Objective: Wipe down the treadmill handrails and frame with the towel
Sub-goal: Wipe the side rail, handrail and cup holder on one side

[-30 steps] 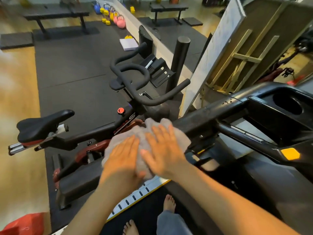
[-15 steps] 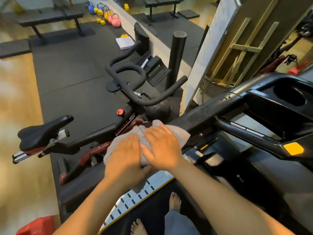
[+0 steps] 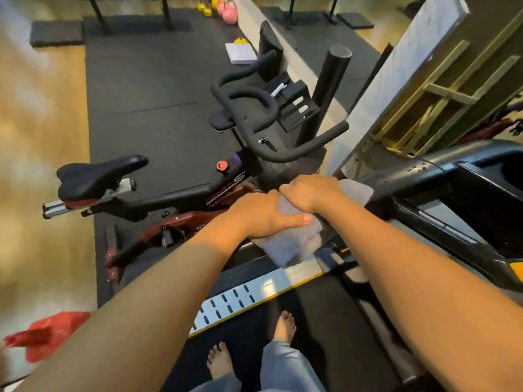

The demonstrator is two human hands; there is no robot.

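Grey towel (image 3: 288, 244) wrapped over the handrail's (image 3: 410, 179) near end, both hands gripping it.
Left hand (image 3: 263, 216) and right hand (image 3: 311, 193) curl fingers round towel and rail. The rail's long axis rises rightward toward the console (image 3: 486, 193); best keep the wrap tight and slide along it, underside included.

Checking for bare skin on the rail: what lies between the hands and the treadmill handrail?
In the head view, the grey towel lies there. The left hand and right hand grip it over the handrail.
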